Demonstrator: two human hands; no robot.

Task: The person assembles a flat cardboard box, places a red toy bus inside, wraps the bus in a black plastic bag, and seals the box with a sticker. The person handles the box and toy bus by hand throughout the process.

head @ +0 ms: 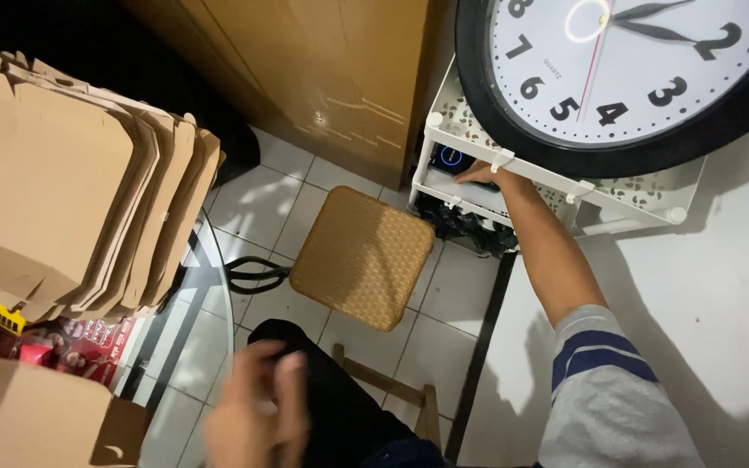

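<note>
**A:** Where does the person's right hand (481, 174) sit?

**B:** It reaches away from the body into the white shelf rack (470, 130), under its top tier. The fingers lie flat on a pale tray-like shelf (470, 192), close together rather than spread. Whether they pinch anything cannot be told, since the rack's edge hides the tips.

**A:** What lies around that hand?

**B:** Just to its left sits a small dark device with a glowing blue ring (450, 158), near the fingertips but apparently not touching them. Above the hand, a large round wall clock with a black rim (635, 78) rests on the rack's top. Below the hand, dark items (461, 227) fill the rack's lower level, too dim to identify.

**A:** And the left hand (257, 412)?

**B:** It is blurred, held low over the lap in dark trousers (340, 407). Its fingers seem loosely curled, but the blur hides whether it holds anything.

**A:** What is near it?

**B:** Beyond it stands a woven stool (362, 256) on the tiled floor (262, 199). To its left, a stack of flat cardboard boxes (71, 182) rests on a glass worktop (205, 286), well apart from the hand, and a folded cardboard box (36, 416) lies closer.
</note>
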